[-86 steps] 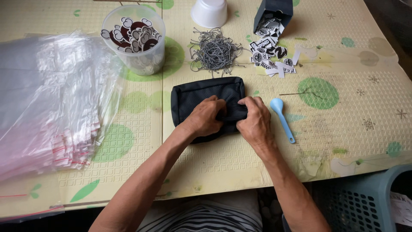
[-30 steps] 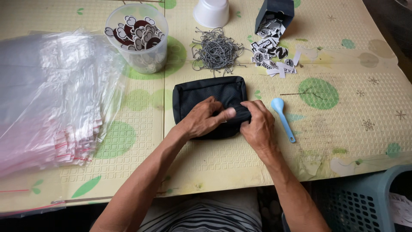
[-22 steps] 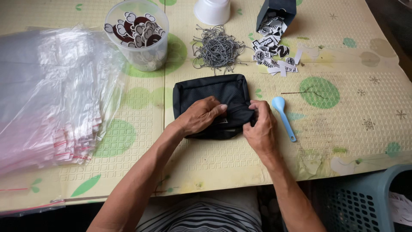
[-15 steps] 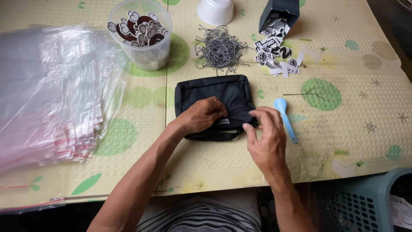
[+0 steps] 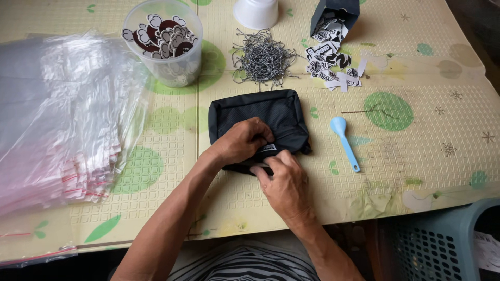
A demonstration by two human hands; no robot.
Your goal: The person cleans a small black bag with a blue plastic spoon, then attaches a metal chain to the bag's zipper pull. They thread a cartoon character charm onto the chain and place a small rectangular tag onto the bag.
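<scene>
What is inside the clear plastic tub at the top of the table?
The clear plastic tub holds a heap of small flat cut-out shapes, white and dark brown. Those lower down show only dimly through the wall; the bottom is covered.

I'm at a home packing spot: foam play mat (image 5: 427,156), clear bags (image 5: 57,119) stacked left, laundry basket (image 5: 437,244) lower right.

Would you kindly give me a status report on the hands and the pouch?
Left hand and right hand both gripping black pouch at near edge. Blue spoon lies apart, right.
</scene>
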